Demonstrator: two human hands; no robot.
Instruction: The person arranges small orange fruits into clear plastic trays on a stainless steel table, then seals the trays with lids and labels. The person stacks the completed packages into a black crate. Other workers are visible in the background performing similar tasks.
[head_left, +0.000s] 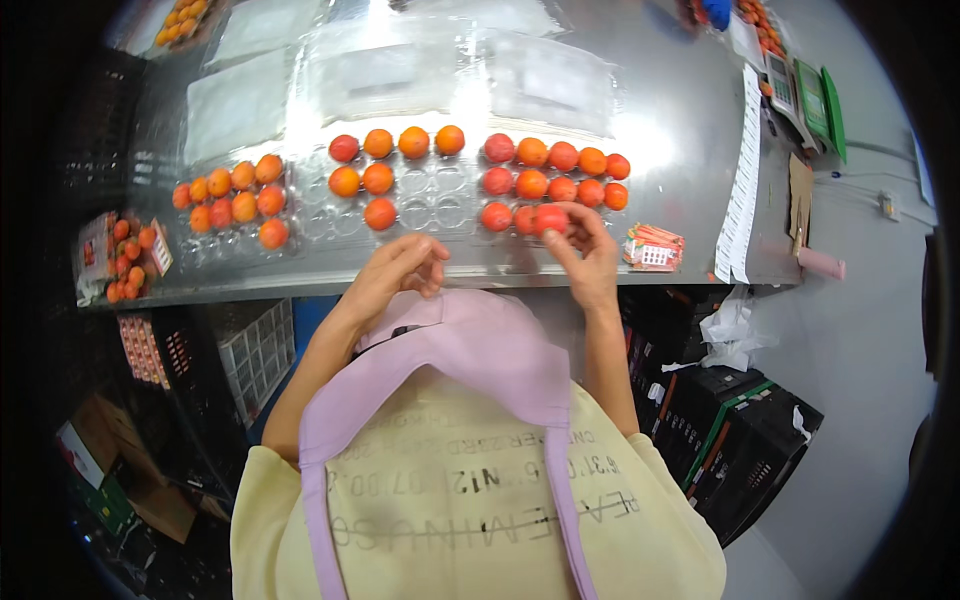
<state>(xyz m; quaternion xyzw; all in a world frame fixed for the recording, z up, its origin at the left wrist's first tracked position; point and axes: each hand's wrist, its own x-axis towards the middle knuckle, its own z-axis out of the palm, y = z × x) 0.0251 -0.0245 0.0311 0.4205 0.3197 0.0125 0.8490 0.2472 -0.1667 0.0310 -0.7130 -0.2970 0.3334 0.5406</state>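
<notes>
My right hand grips a red tomato between thumb and fingers, over the front row of the right clear plastic punnet. Several red and orange tomatoes fill that punnet's back rows. My left hand hovers by the table's front edge with loosely curled fingers and nothing visible in it. Ahead of it lies the middle clear punnet, partly filled, with bare round hollows at its front right. To the left, another punnet carries several orange tomatoes.
The punnets rest on a steel table. Beside my right hand is a stack of printed labels; farther right runs a white label strip. Vine tomatoes are at far left, a green scale at far right, black crates below.
</notes>
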